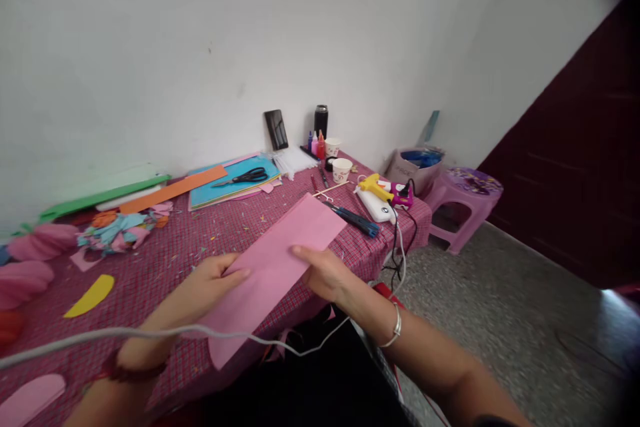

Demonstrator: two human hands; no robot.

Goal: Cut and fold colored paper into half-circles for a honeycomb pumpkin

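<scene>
A long folded sheet of pink paper (285,247) is held slantwise over the near edge of the table. On its left edge my left hand (213,283) is closed, thumb on top and fingers beneath. My right hand (325,270) grips the opposite edge, its thumb pressed on the upper face. Just beyond the paper's far end lies a blue-and-black cutter knife (356,219). Black-handled scissors (245,177) rest on a stack of coloured sheets (213,197). A white cable (200,329) crosses in front of the paper's lower end.
A yellow glue gun (375,187) lies on a white power bank (376,205) at the table's right end. Paper cups (341,171), glue bottles and a dark flask (321,120) stand behind. Paper scraps (120,230) and pink paper flowers (43,241) are at left. A pink stool (463,203) stands right.
</scene>
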